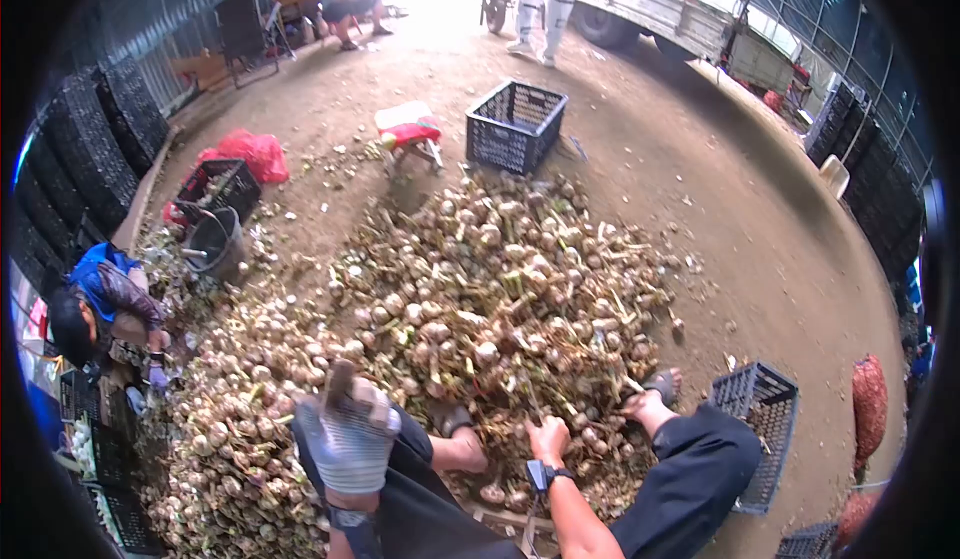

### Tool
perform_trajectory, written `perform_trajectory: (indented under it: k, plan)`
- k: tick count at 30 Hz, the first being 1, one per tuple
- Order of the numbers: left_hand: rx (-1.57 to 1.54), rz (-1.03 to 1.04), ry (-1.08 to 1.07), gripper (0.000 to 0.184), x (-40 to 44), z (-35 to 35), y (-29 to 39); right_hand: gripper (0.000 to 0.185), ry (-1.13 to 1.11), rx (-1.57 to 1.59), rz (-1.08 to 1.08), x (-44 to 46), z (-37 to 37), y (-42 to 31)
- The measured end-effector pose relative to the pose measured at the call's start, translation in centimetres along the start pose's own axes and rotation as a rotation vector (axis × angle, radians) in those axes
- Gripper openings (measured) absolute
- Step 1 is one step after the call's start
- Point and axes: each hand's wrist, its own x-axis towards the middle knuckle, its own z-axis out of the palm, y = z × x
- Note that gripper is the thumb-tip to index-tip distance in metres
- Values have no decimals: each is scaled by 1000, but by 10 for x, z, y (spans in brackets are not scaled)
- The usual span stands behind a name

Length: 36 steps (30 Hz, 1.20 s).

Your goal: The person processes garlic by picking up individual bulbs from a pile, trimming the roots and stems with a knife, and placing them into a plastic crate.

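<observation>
My left hand (355, 434) wears a striped grey-and-white knit glove with dark fingertips. It is raised over my left leg, fingers apart and partly bent, with nothing visible in them. Below and beside it lies a heap of trimmed-looking garlic bulbs (235, 439). My right hand (548, 441), bare with a watch (545, 475) at the wrist, reaches down between my feet to the pile of stemmed garlic (500, 279). Its fingers are closed at a garlic stem (531, 395); the grip is partly hidden. A thin upright piece (529, 536) stands below, its kind unclear.
A black crate (515, 129) and a small stool (408, 129) stand beyond the pile. Another crate (757, 429) is right of my leg, near a red mesh sack (869, 409). At left a person (110, 299) bends beside a bucket (215, 241). A truck (670, 14) is behind.
</observation>
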Motion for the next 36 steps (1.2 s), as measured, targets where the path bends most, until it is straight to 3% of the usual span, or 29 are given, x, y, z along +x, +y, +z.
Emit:
perform_trajectory:
  k: [5,8,11,13,14,16,17,19,20,27,30,31,34,36]
  plan:
    - [182,-36,84,56,-3,-3,-10,47,68,84,95,-3,-20,-28]
    - [342,-81,31,52,-1,2,-19,39,23,387,117,-1,-33,-50]
    - [724,-142,29,46,-2,3,-33,25,-53,673,105,-3,-56,-78]
    - [854,-160,13,38,-1,-2,-44,26,-117,1027,135,-3,-59,-92]
    - [929,-174,4,38,-1,2,-47,23,-285,1253,177,-7,-76,-104]
    - [1032,-241,10,44,-3,7,-53,24,-376,1382,189,-18,-107,-127]
    - [1206,-145,-45,51,-1,-13,-62,25,-472,1501,207,-24,-126,-138]
    - [1635,8,-184,64,1,-12,-66,26,-508,1451,197,-37,-161,-154]
    - [1684,16,-208,72,3,-17,-71,27,-546,1501,142,-40,-165,-157]
    - [1744,49,-289,70,4,-19,-87,23,-643,1507,-20,-56,-193,-171]
    - [1563,-46,-249,66,4,-11,-85,20,-522,1607,37,-69,-211,-190]
    - [1287,-214,-194,62,1,-5,-86,18,-555,1491,28,-64,-205,-182]
    - [1343,-187,-248,59,2,-13,-88,18,-612,1483,-39,-66,-213,-173]
    - [1158,-255,-230,62,2,-10,-84,19,-610,1471,-127,-64,-218,-167]
